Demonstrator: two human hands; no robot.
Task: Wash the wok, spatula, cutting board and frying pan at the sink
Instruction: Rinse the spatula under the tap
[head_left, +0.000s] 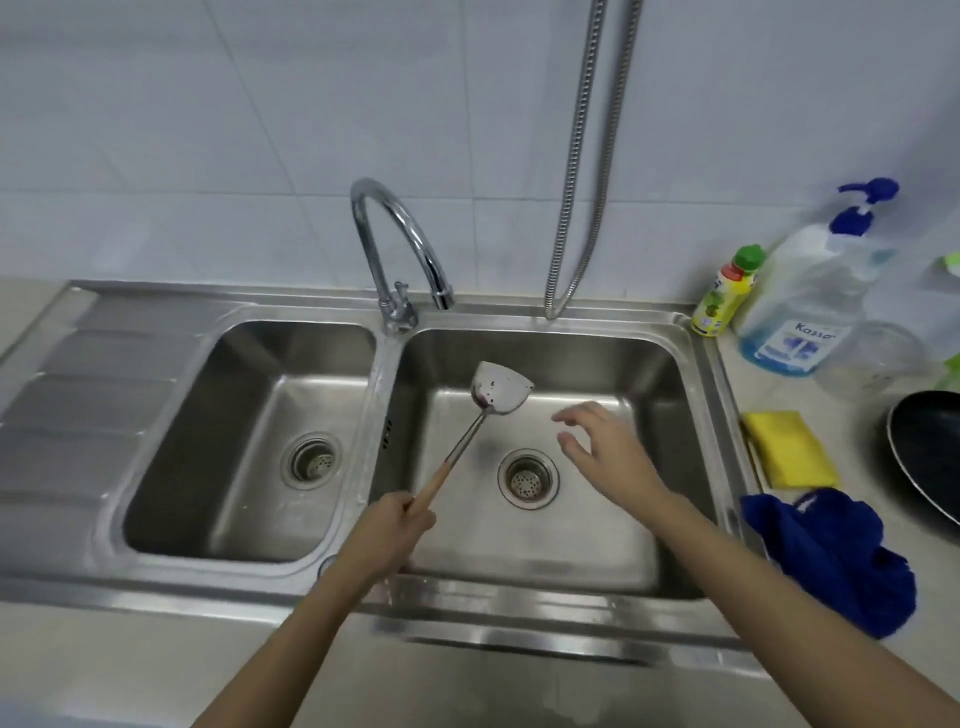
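My left hand (389, 530) grips the wooden handle of a metal spatula (498, 389) and holds it over the right basin of the steel sink (696, 332). The spatula's blade points up and away, with a dark red stain near its neck. My right hand (602, 447) hovers over the same basin to the right of the blade, fingers spread and holding nothing. A black frying pan (930, 457) lies on the counter at the right edge, partly cut off. The wok and cutting board are out of sight.
A curved chrome tap (400, 244) stands between the two basins, no water running. A yellow sponge (789, 452) and a blue cloth (831, 556) lie right of the sink. A blue-pump soap bottle (815, 301), a small yellow bottle (727, 296) and a clear glass (878, 358) stand behind them.
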